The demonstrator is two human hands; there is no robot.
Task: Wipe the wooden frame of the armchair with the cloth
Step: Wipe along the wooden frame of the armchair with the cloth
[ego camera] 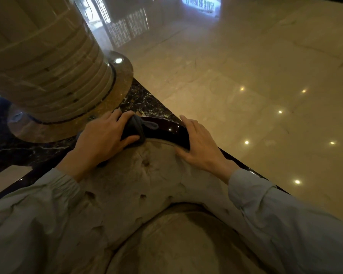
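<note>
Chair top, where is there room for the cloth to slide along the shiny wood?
The dark wooden frame is bare between the cloth, gripped by the left hand, and the right hand. Both ends are crowded by hands.

Gloss wood, soft cloth, polished stone.
Armchair frame (172, 131): dark lacquered wood, mirror-glossy. Cloth (139, 125): grey, matt, soft knit. Upholstery (147, 175): beige tufted fabric, velvety, matt. Floor (246, 76): cream marble, highly polished. Column (48, 66): ribbed pale stone, smooth. Sleeves (275, 210): thin matt fabric.
</note>
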